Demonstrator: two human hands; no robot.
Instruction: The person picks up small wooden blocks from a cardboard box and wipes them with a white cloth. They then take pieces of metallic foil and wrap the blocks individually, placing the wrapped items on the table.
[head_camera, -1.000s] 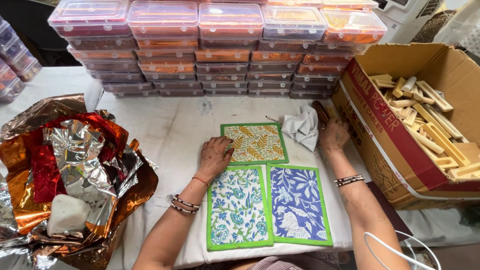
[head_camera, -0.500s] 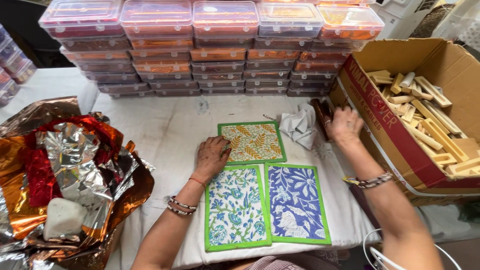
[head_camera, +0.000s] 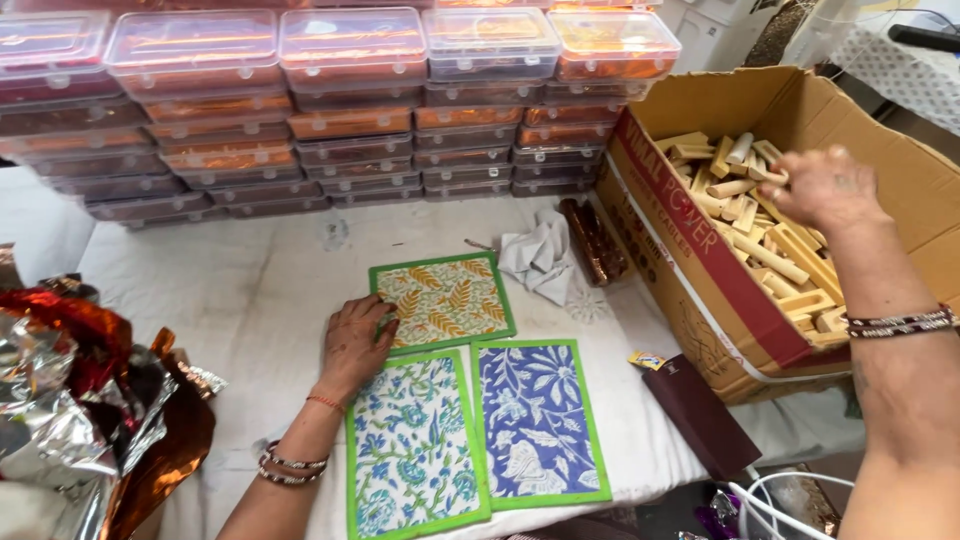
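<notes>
Three green-edged printed cloth pads lie on the white table. My left hand (head_camera: 355, 342) rests on the left edge of the yellow leaf-print pad (head_camera: 445, 300). In front of it lie a blue-and-white floral pad (head_camera: 412, 450) and a darker blue floral pad (head_camera: 537, 420). My right hand (head_camera: 820, 185) is inside the cardboard box (head_camera: 700, 270) at the right, fingers curled over the pale wooden sticks (head_camera: 760, 230). Whether it grips a stick is not clear.
Stacks of clear plastic boxes with orange contents (head_camera: 340, 90) line the back. Crumpled red and silver foil (head_camera: 80, 400) fills the left. A white cloth (head_camera: 540, 255) and a brown wrapped roll (head_camera: 592, 240) lie beside the box. A dark brown case (head_camera: 700, 415) and white cable (head_camera: 775, 500) sit front right.
My right hand has moved from the table's edge by the white cloth up and right into the cardboard box. My left hand stays on the leaf-print pad.
</notes>
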